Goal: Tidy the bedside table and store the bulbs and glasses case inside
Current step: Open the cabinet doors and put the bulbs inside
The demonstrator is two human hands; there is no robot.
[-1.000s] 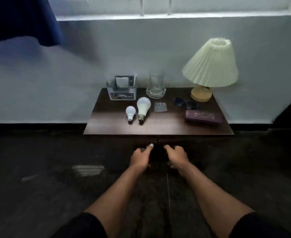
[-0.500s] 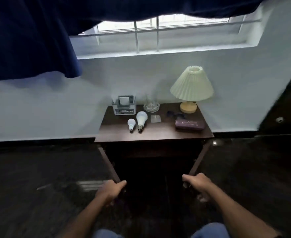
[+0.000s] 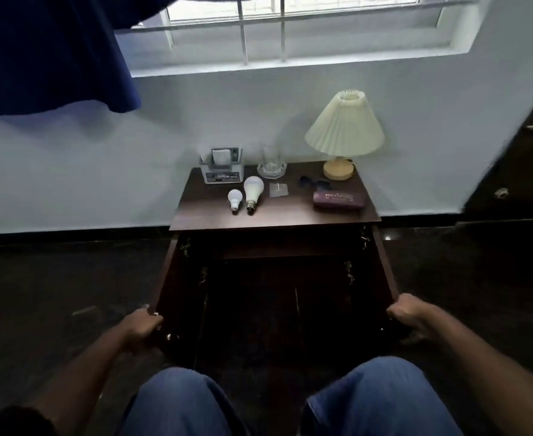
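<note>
Head view: bedside table [image 3: 277,220] doors held wide open.

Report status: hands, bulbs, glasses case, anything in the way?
Left hand and right hand each grip an open cabinet door edge. Small bulb, large bulb and glasses case lie on the tabletop. Cabinet interior too dark to judge.

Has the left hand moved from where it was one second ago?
Yes. The left hand was at the middle of the bedside table front; now it is out to the left and nearer the person, gripping the opened left door.
</note>
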